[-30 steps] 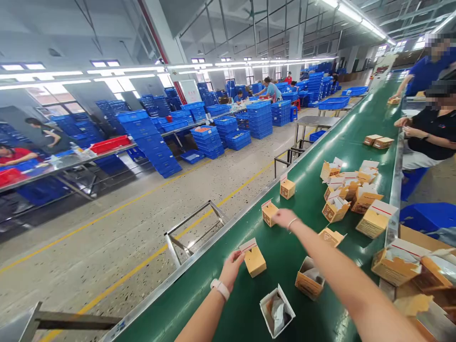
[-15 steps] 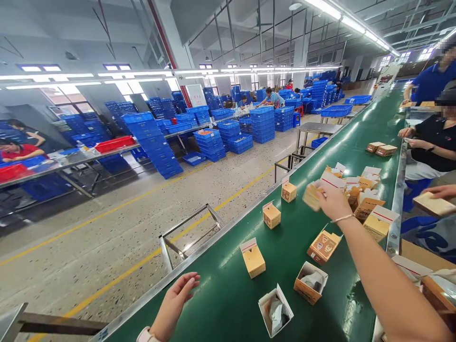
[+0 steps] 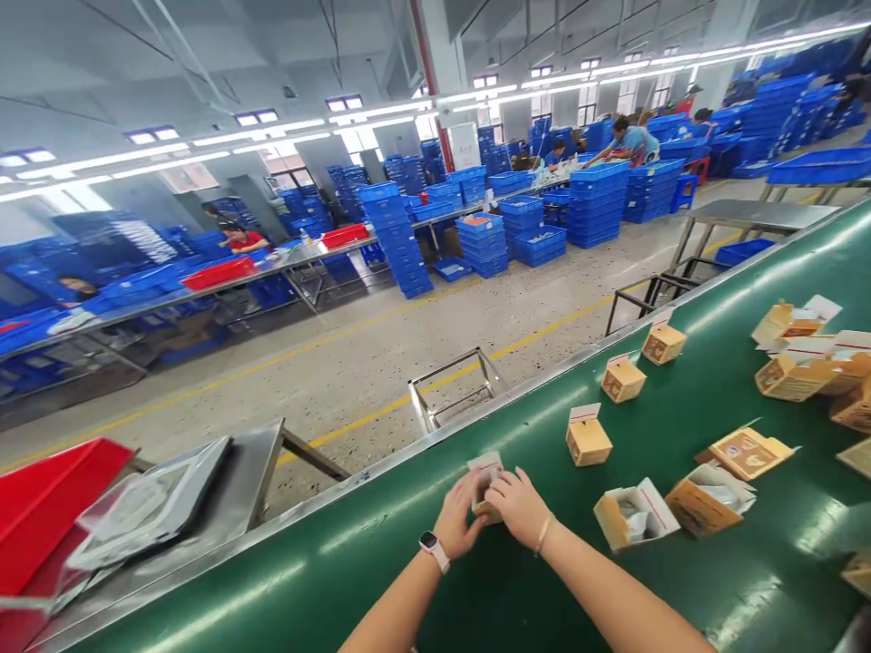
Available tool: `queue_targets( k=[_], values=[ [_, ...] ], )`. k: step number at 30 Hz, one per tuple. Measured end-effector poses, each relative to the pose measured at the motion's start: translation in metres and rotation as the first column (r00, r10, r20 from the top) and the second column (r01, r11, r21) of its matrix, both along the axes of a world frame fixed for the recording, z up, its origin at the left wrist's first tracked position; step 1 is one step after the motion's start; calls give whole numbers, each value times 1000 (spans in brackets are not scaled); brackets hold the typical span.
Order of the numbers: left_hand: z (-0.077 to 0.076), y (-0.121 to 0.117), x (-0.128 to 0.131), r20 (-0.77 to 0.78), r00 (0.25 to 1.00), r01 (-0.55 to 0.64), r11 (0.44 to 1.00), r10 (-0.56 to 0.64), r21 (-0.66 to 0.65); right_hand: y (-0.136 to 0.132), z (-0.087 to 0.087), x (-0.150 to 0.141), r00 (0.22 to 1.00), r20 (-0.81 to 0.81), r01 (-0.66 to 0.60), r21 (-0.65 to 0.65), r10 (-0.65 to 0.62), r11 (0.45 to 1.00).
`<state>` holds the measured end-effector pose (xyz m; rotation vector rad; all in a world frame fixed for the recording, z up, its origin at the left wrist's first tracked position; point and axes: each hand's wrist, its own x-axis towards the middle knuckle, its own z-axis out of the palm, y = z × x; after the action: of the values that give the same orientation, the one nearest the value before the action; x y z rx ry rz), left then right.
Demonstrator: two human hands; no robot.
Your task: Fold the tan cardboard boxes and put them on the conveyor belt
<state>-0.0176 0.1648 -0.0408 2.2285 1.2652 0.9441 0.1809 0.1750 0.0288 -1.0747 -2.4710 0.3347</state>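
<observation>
A small cardboard box point(image 3: 488, 515) with its pale flap up is between my two hands on the green conveyor belt point(image 3: 531, 599). My left hand point(image 3: 461, 515), a watch on its wrist, grips the box's left side. On the right side, my right hand point(image 3: 521, 510) has its fingers bent over the top edge. Both hands partly cover the box, and its inside is hard to make out. Just to the right stand an open box point(image 3: 616, 521) and a second open box point(image 3: 700, 508), each with a silvery pouch inside. A brown printed box point(image 3: 748, 452) lies behind them.
Three boxes with raised flaps, the nearest one point(image 3: 589, 442) included, line the belt's far side. More open boxes point(image 3: 793, 376) cluster at right. Beyond the metal belt edge are a steel frame point(image 3: 445, 385), a side table point(image 3: 262, 467) and a red bin point(image 3: 58, 508).
My view has turned left. My right hand has brought a box from the cluster toward the belt's near left part, and my left hand, empty before, has joined it on the box.
</observation>
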Motion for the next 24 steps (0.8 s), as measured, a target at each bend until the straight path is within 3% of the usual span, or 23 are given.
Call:
queue_targets(
  k=[1, 3, 5, 7, 11, 15, 18, 20, 22, 24],
  values=[
    [-7, -2, -1, -57, 998, 24, 1000, -24, 0, -3, -24, 4, 992, -125, -11, 23, 14, 1000],
    [-12, -2, 2, -130, 990, 62, 998, -62, -5, -6, -63, 16, 935, -347, 89, 27, -74, 996],
    [-9, 4, 11, -179, 978, 111, 994, -111, -10, -3, -86, 27, 883, -454, 130, -4, -118, 991],
    [-2, 13, 20, -230, 961, 149, 988, -151, -26, 3, -97, 35, 878, -467, 104, -16, -99, 994],
    [9, 25, 35, -270, 958, 89, 995, -97, -41, 17, -99, 42, 883, -453, 129, -14, -121, 992],
    [10, 29, 54, -91, 995, 32, 999, -34, -19, 27, -94, 43, 828, -522, 167, -116, -203, 979],
    [7, 35, 74, 195, 974, -99, 991, 116, -94, 31, -93, 36, 657, -638, 297, -272, -403, 915],
    [7, 41, 85, 353, 901, -190, 960, 253, -203, 34, -94, 29, 474, -672, 414, -401, -569, 817],
    [10, 49, 94, 414, 842, -233, 926, 346, -297, 39, -94, 24, 334, -645, 476, -514, -687, 713],
    [16, 58, 98, 395, 826, -255, 891, 403, -377, 45, -95, 24, 279, -604, 497, -575, -746, 651]
  ],
)
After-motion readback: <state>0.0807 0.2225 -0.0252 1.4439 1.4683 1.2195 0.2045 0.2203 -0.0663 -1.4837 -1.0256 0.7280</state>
